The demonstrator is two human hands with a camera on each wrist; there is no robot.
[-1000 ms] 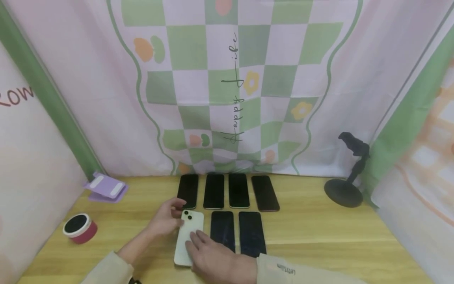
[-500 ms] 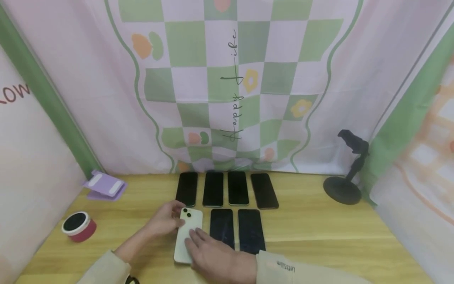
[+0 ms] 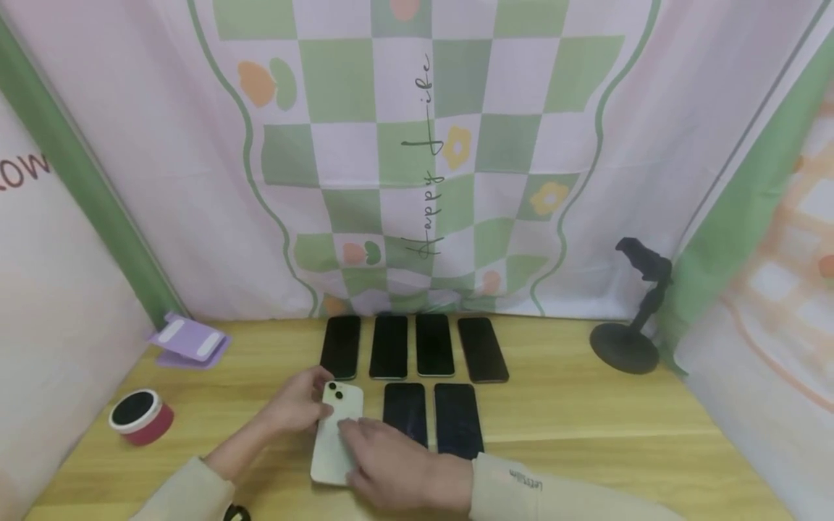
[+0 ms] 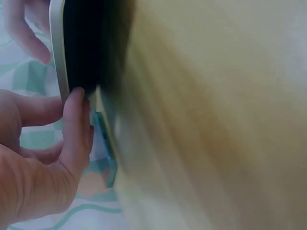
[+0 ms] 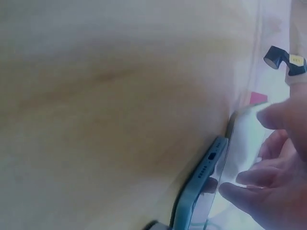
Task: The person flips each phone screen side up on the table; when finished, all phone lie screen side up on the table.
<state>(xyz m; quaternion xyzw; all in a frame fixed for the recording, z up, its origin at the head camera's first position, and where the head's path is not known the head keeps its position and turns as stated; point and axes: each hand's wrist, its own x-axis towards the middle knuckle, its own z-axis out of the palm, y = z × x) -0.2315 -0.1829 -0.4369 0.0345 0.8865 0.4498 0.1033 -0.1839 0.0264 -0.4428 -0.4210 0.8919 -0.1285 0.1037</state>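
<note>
A pale smartphone (image 3: 334,452) lies with its back and twin cameras upward, at the left of the front row. My left hand (image 3: 295,404) pinches its upper left edge between thumb and finger. The left wrist view shows the dark screen side (image 4: 82,43) facing the tabletop, with that edge raised off it. My right hand (image 3: 394,463) reaches across from the right, fingers loosely bent and touching the phone's back, thumb near its lower right corner. Two dark phones lie screen up beside it, one (image 3: 406,414) close by and another (image 3: 459,420) further right, both partly covered by the right arm.
Several phones form a back row, from the left phone (image 3: 341,347) to the right one (image 3: 483,349). A purple folding stand (image 3: 190,340) and a red-and-white round container (image 3: 141,417) are at left. A black stand (image 3: 628,344) is at right, before a checkered curtain (image 3: 417,152).
The pale phone has shifted slightly left, and both hands with it. My right fingers have drawn closer together over its back. The view has also drifted a little.
</note>
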